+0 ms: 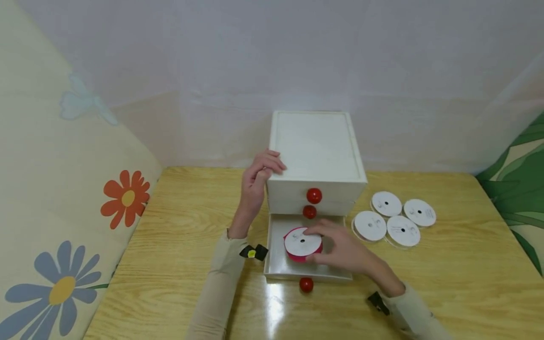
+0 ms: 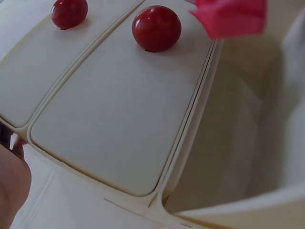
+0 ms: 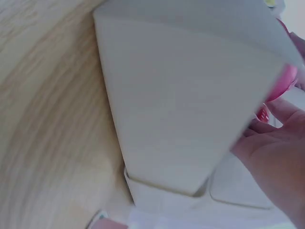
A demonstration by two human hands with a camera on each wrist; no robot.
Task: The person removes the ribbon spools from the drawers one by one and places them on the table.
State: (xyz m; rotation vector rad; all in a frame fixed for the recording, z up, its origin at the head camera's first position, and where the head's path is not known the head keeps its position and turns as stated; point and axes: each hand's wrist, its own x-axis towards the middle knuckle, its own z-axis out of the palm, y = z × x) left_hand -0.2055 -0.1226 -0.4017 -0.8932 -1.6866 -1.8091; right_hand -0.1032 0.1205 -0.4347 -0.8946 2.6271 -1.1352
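A spool of pinkish-red ribbon [image 1: 302, 242] with a white label is gripped at its right side by my right hand [image 1: 340, 245], over the pulled-out bottom drawer [image 1: 277, 267]. The ribbon [image 2: 233, 16] appears above the drawer's opening in the left wrist view. In the right wrist view the drawer's side wall [image 3: 186, 100] hides part of the ribbon [image 3: 285, 83] and fingers. My left hand [image 1: 260, 174] rests on the left front edge of the white cabinet [image 1: 316, 146], fingers lying over its top.
Several white-labelled spools [image 1: 403, 231] lie on the wooden table [image 1: 459, 264] right of the cabinet. Red round knobs [image 1: 314, 196] stick out from the drawer fronts; the upper two drawers are closed. A pale cloth [image 1: 212, 71] hangs behind.
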